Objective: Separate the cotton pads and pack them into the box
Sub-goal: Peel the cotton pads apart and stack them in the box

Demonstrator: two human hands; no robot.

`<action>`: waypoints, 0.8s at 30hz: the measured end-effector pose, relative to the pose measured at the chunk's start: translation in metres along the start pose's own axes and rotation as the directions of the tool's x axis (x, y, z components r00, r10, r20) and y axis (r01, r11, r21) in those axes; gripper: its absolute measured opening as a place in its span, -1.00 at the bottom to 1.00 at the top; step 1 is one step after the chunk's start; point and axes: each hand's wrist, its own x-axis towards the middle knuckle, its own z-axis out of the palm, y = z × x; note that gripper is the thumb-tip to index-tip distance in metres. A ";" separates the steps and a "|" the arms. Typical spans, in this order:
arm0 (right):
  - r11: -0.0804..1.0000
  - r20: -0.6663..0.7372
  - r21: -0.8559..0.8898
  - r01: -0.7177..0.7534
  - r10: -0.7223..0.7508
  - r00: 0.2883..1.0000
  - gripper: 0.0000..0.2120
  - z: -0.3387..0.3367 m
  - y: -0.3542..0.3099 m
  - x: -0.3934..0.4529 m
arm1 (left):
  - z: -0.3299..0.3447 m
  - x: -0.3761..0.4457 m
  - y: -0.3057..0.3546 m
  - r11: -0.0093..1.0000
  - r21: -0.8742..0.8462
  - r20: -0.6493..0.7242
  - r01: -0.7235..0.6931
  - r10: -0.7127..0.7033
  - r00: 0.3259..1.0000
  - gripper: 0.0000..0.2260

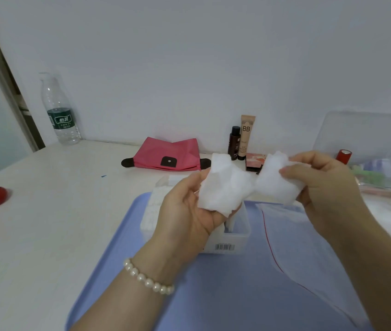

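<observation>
1. Currently the left hand (184, 206) grips one clump of cotton pads (223, 187) between thumb and curled fingers, and the right hand (318, 185) pinches a second clump (276, 185). The two clumps meet at a narrow waist in mid-air above the box (237, 232).

2. That box, a clear one with a barcode label, sits on a blue tray (213, 295). White pads (152, 209) are packed against its left side, apparently in its far-left part, though the left hand hides much of it.

3. Handling, as a judgement: the pads look feather-light, soft and fluffy. They crumple under the fingers and should peel apart with little force, but a hard tug could tear fibres or stretch a pad out of shape.

4. Best hold (again a judgement) is by the flat faces near the edges, with the thumbs sliding layers apart, rather than squeezing the middle.

5. Beside the box lies a clear bag with a red seal line (292, 235), presumably the pads' packaging.
</observation>
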 end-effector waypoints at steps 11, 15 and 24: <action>0.954 0.341 -0.273 0.121 -0.021 0.940 -0.76 0.015 -0.012 -0.025 | -0.007 0.002 -0.007 0.936 0.329 0.075 -0.124 0.105 0.992 -0.47; 0.897 0.409 -0.385 0.216 -0.044 0.911 -0.74 0.023 -0.009 -0.035 | -0.006 0.001 -0.009 0.896 0.404 0.096 -0.183 0.158 0.983 -0.45; 0.878 0.377 -0.436 0.195 -0.018 0.926 -0.86 0.023 0.002 -0.028 | -0.005 0.000 -0.004 0.986 0.157 0.146 -0.058 0.035 0.989 -0.44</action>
